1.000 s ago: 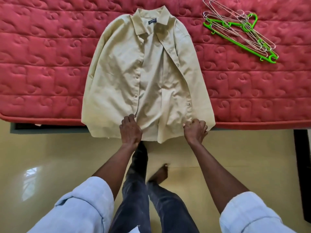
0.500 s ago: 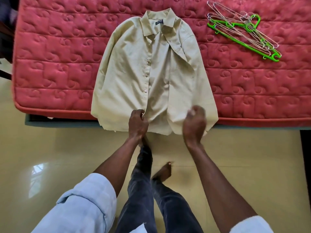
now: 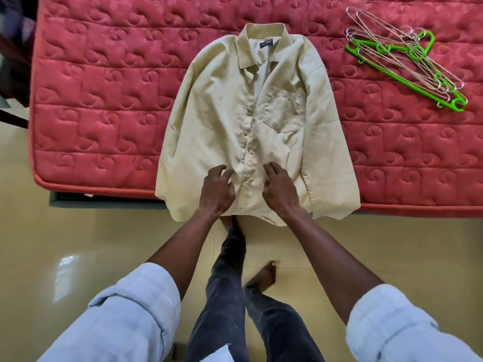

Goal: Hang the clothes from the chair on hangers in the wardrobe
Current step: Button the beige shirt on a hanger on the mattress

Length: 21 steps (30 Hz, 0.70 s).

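Lying under both hands' fingers (image 3: 225, 171): shirt (image 3: 224, 105)

Hands (image 3: 248, 190) on shirt (image 3: 222, 113), perhaps pinching.

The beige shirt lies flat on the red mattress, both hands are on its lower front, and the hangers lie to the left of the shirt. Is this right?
Not quite. The head view shows the hangers to the right of the shirt, not the left. The rest holds: the shirt lies flat on the red mattress, with the left hand and right hand on its lower front.
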Each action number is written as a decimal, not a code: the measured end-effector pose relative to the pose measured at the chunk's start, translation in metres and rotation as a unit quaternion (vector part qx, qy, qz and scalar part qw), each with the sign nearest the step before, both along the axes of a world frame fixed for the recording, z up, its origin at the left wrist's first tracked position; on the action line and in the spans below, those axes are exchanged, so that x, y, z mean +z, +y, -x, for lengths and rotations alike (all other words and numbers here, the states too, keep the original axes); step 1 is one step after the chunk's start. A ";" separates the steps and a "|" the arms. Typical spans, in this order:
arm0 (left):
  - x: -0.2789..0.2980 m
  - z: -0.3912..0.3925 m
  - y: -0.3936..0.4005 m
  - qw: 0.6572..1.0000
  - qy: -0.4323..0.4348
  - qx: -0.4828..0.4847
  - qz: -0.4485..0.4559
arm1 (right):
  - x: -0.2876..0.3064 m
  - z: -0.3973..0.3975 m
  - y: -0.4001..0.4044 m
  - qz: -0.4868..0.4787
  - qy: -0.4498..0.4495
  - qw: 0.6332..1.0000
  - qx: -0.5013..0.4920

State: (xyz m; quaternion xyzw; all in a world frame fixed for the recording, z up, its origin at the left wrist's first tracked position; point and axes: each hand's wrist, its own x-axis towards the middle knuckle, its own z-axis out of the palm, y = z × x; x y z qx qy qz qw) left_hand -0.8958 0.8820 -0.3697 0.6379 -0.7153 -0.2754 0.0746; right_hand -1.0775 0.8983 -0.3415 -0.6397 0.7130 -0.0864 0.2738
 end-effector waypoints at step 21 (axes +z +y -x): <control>0.015 0.040 -0.160 0.953 -0.225 -0.180 -0.089 | -0.031 0.038 -0.119 -0.191 -0.028 0.980 0.036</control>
